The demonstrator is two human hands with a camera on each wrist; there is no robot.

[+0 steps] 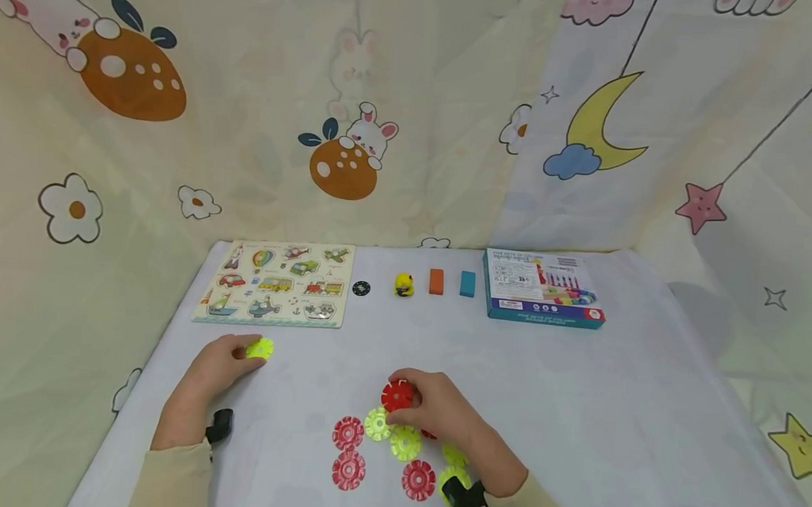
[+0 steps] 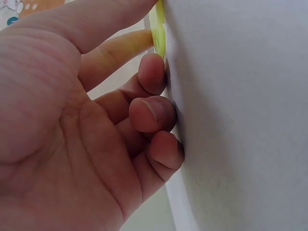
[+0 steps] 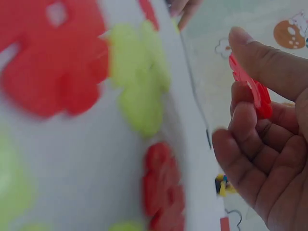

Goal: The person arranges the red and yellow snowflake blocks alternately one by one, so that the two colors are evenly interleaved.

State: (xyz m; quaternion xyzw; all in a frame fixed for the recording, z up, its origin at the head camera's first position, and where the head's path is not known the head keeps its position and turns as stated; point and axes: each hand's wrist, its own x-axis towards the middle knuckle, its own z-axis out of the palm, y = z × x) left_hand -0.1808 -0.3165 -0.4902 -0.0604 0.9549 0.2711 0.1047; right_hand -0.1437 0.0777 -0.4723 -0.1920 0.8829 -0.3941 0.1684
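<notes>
The raised red disc (image 1: 397, 396) is in the person's right hand (image 1: 437, 404), pinched between thumb and fingers. Its thin, notched rim offers little purchase, so a loose pinch could drop it onto the pale yellow disc (image 1: 377, 425) just beside it at seven o'clock in the head view, jolting that piece aside. Between nine and ten o'clock, well apart, the left hand (image 1: 215, 365) pinches a bright yellow disc (image 1: 262, 348) close to the cloth (image 1: 609, 410); a fumble could flick it against the puzzle board (image 1: 287, 272) at its twelve o'clock. At five o'clock from the red disc, the black wrist camera (image 1: 463, 496) overlaps a loose yellow disc (image 1: 452, 474); a low sweep might drag it. The box (image 1: 535, 280) at two o'clock seems safely distant.
</notes>
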